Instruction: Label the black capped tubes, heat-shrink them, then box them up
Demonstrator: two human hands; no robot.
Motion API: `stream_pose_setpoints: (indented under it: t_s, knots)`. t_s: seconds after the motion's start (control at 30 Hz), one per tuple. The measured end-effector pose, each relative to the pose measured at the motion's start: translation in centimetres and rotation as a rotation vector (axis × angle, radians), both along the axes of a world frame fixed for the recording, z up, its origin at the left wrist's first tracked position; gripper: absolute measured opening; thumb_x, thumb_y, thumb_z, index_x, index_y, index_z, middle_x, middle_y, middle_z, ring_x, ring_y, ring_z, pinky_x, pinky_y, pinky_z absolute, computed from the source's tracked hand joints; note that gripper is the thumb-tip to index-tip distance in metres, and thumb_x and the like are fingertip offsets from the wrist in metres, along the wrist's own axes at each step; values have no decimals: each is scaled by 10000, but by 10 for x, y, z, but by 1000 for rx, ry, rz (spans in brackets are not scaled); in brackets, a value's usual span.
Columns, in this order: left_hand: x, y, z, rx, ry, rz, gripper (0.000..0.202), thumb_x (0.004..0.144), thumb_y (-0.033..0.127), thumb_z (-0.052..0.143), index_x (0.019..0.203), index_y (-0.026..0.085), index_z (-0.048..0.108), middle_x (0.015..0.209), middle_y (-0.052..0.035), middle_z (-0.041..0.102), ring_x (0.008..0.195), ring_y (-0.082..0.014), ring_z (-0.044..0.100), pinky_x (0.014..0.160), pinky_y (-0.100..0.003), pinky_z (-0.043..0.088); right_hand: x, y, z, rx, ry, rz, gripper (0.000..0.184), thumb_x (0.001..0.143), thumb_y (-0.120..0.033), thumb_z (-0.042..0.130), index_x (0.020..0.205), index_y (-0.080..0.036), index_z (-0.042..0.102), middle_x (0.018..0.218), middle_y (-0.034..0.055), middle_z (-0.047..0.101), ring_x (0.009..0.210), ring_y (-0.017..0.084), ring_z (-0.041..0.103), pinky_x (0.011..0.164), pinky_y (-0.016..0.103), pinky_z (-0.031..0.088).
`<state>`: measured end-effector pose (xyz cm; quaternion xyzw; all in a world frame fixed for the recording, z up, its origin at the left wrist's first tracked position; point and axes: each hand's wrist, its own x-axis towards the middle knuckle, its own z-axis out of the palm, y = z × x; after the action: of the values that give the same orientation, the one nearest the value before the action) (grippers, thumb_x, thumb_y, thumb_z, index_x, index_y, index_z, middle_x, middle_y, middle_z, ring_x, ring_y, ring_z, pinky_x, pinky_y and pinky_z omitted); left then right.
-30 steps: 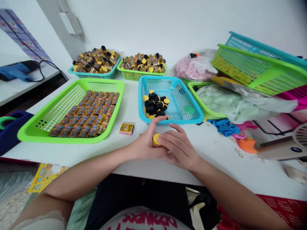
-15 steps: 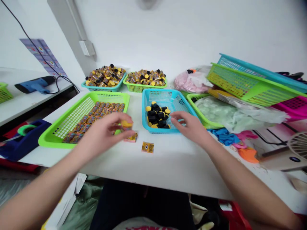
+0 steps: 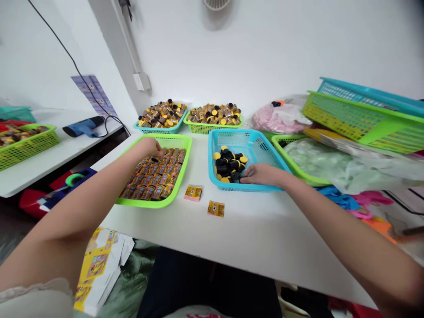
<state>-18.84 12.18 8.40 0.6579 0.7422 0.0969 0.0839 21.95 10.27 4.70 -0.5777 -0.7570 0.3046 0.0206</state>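
My left hand (image 3: 150, 146) reaches over the far rows of small wrapped canisters (image 3: 155, 176) lined up in the green tray (image 3: 150, 202). Its fingers are curled downward, and what they hold is hidden. My right hand (image 3: 262, 175) lies in the blue basket (image 3: 256, 149) with fingers stretched out. Its fingertips touch the pile of black canisters with yellow caps (image 3: 229, 164). Two small yellow label packets (image 3: 193, 193) (image 3: 216, 208) lie on the white table (image 3: 251, 229) in front of the trays.
Two baskets heaped with finished canisters (image 3: 161, 115) (image 3: 213, 115) stand at the back. A pink bag (image 3: 280, 119), a green basket of plastic bags (image 3: 309, 152) and stacked empty baskets (image 3: 364, 115) crowd the right. A blue heat gun (image 3: 84, 126) lies on the left table, and sticker sheets (image 3: 96, 260) are below.
My hands have parted from the table's front. The left carried a yellow-capped canister out to the green tray, and the right went into the blue basket. My head has lifted.
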Motion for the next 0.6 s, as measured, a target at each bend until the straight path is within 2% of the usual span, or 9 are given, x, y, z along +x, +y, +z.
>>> stream_pose_setpoints:
  t_s: [0.1, 0.17, 0.23, 0.3, 0.33, 0.37, 0.43, 0.5, 0.6]
  knots:
    - [-4, -2, -6, -99, 108, -4, 110, 626, 226, 783, 700, 167, 727, 664, -54, 716, 761, -251, 658, 736, -296, 458, 10, -17, 1, 164, 204, -156, 385, 831, -478, 651, 1108, -212, 673, 816, 42, 713, 657, 189, 693, 614, 309, 558]
    - [0, -8, -4, -109, 160, -9, 283, 696, 241, 748, 964, 151, 742, 873, -97, 757, 871, -271, 671, 785, -305, 470, 15, -33, -3, 304, 427, -249, 442, 803, -514, 686, 1140, -230, 645, 826, 35, 699, 630, 187, 692, 602, 320, 566]
    - [15, -22, 1, -63, 214, 10, 475, 820, 297, 652, 1258, 113, 624, 1102, -178, 716, 1023, -324, 650, 861, -362, 471, 17, -47, -11, 441, 665, -287, 494, 747, -528, 745, 1133, -248, 619, 871, 38, 688, 654, 195, 688, 584, 332, 574]
    - [43, -47, 3, 82, 282, -37, 526, 946, 307, 476, 1428, 98, 449, 1295, -239, 605, 1153, -362, 595, 930, -436, 452, 17, -56, -23, 561, 826, -265, 480, 715, -501, 791, 1090, -264, 609, 941, 48, 675, 741, 207, 690, 626, 350, 594]
    - [62, -64, 1, 227, 335, -122, 491, 980, 285, 403, 1439, 113, 428, 1356, -240, 556, 1184, -361, 577, 952, -458, 444, 17, -59, -28, 619, 857, -247, 443, 715, -477, 802, 1059, -268, 617, 977, 53, 663, 790, 211, 687, 665, 361, 602]
    - [82, -83, -5, 321, 359, -303, 466, 998, 252, 358, 1444, 127, 417, 1390, -227, 530, 1199, -336, 572, 969, -445, 444, 17, -60, -33, 669, 860, -228, 397, 726, -452, 802, 1034, -268, 631, 1012, 58, 647, 828, 210, 680, 704, 371, 606]
    - [121, -123, -26, 345, 345, -705, 409, 999, 167, 338, 1386, 181, 470, 1294, -163, 613, 1077, -249, 643, 911, -370, 492, 16, -61, -39, 745, 849, -203, 327, 765, -405, 779, 1035, -268, 655, 1073, 64, 605, 838, 192, 658, 731, 373, 605]
    - [152, -156, -55, 309, 397, -1008, 392, 970, 99, 389, 1335, 185, 503, 1301, -149, 622, 1106, -239, 643, 911, -356, 508, 16, -62, -42, 773, 867, -196, 294, 804, -361, 746, 1071, -272, 658, 1100, 61, 572, 797, 164, 630, 699, 354, 602]
    - [171, -175, -93, 290, 499, -1064, 355, 941, 60, 434, 1285, 91, 517, 1180, -218, 675, 1090, -286, 665, 874, -396, 542, 17, -64, -41, 789, 873, -174, 273, 828, -316, 720, 1090, -272, 657, 1086, 54, 562, 743, 138, 591, 650, 324, 587]
